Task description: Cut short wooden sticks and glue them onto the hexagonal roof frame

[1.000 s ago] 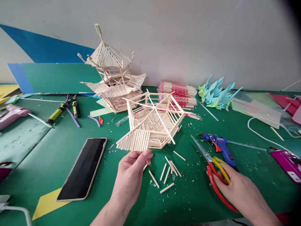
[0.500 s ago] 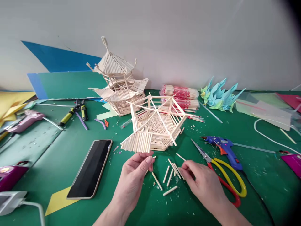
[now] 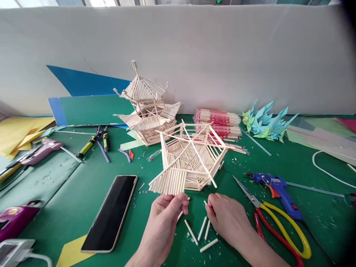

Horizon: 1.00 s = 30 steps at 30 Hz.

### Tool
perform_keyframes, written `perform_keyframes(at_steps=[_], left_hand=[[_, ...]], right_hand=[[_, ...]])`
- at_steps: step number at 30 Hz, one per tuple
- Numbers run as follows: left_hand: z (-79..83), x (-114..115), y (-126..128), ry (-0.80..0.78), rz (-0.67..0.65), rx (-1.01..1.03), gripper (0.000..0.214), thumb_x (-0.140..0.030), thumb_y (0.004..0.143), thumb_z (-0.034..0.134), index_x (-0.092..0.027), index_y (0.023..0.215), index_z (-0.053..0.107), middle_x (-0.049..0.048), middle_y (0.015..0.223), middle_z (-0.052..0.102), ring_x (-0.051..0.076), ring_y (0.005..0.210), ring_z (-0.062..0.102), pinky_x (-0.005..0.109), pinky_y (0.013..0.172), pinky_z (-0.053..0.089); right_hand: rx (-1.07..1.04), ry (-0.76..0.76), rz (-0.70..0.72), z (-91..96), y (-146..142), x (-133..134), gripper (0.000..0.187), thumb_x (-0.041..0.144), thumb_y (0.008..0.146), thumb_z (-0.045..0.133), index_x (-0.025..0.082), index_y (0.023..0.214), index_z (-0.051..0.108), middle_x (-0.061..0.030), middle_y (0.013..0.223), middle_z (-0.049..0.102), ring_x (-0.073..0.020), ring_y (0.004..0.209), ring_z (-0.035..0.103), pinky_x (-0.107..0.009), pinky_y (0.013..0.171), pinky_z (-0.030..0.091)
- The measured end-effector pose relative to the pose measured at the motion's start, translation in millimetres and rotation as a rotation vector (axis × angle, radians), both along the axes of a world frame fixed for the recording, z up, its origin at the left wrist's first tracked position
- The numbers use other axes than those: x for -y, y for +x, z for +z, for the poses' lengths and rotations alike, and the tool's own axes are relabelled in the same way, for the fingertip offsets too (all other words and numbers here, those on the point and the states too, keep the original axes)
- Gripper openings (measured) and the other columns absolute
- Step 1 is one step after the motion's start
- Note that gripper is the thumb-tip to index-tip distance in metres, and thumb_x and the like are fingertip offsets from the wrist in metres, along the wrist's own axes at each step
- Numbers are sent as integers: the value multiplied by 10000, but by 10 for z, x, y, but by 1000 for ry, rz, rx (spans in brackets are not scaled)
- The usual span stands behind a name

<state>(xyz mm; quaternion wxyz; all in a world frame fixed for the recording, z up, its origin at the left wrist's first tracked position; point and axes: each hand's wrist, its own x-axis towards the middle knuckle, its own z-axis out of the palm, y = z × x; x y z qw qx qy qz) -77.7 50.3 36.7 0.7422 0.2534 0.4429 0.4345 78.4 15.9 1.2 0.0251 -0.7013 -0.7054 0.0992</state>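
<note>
My left hand is closed in a pinch just under the slatted roof panel of an open six-sided wooden stick model. Its fingertips meet or nearly meet the panel's lower edge; what they pinch is hidden. A short stick shows beside those fingers. To the right, my right hand is closed, with the pale end of a short wooden stick poking out at its fingertips. Several cut sticks lie on the green table between both hands. Behind stands a tiered stick pagoda.
Scissors and a blue glue gun lie right of my hands. At left are a phone, pliers and a pink glue gun. Stick bundles and blue folded paper sit near the back wall.
The view has tilted up, so things sit lower in it. My right hand has moved from the loose stick pile towards the model, its fingers closing. My left hand stays by the roof panel.
</note>
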Motion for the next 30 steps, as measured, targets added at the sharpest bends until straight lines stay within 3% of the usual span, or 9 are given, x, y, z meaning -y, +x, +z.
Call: perform_keyframes(at_steps=[5, 12, 16, 20, 23, 26, 30], left_hand=[[-18, 67, -97, 22, -101, -13, 186, -283, 749, 614, -122, 684, 682, 43, 664, 623, 128, 613, 502, 243, 600, 400], [-159, 197, -162, 97, -228, -363, 176, -309, 741, 619, -155, 656, 629, -7, 628, 558, 109, 584, 439, 211, 557, 346], [-230, 242, -118, 255, -349, -507, 207, -325, 772, 570, -163, 643, 588, -18, 615, 493, 117, 577, 402, 223, 540, 333], [-249, 260, -133, 490, -355, -688, 217, -289, 790, 537, -173, 606, 540, -9, 598, 483, 140, 589, 425, 244, 557, 351], [-259, 271, -157, 604, -377, -780, 204, -258, 802, 511, -172, 620, 543, 14, 620, 528, 154, 598, 471, 255, 571, 376], [-275, 291, -157, 652, -420, -822, 184, -237, 809, 494, -165, 657, 570, 33, 640, 560, 162, 608, 501, 259, 579, 397], [-284, 318, -114, 710, -444, -825, 175, -220, 812, 479, -155, 681, 574, 48, 653, 573, 162, 609, 521, 261, 587, 420]], right_hand=[[-17, -46, 38, 6, 48, -22, 210, 129, 845, 402, 161, 716, 564, -84, 687, 636, -231, 662, 618, -298, 563, 398], [-144, -32, -13, 16, 239, 69, 209, 206, 901, 327, 204, 746, 468, 0, 703, 581, -134, 626, 568, -232, 546, 403], [-142, -2, -80, 33, 284, 69, 156, 212, 887, 350, 210, 785, 469, 0, 747, 598, -130, 653, 580, -220, 533, 399], [-71, -24, -97, 16, 248, 58, 143, 242, 836, 446, 207, 712, 508, 4, 640, 606, -159, 574, 584, -245, 468, 354], [-13, -43, -58, 7, 131, 32, 136, 160, 796, 476, 191, 687, 553, -16, 615, 618, -173, 565, 597, -249, 468, 351], [26, -53, 27, 17, 0, -14, 158, 88, 785, 458, 161, 747, 593, -72, 706, 647, -218, 677, 622, -284, 569, 406], [47, -95, 135, 43, -71, -84, 267, -63, 722, 421, 111, 785, 614, -145, 760, 654, -269, 731, 623, -332, 631, 430]])
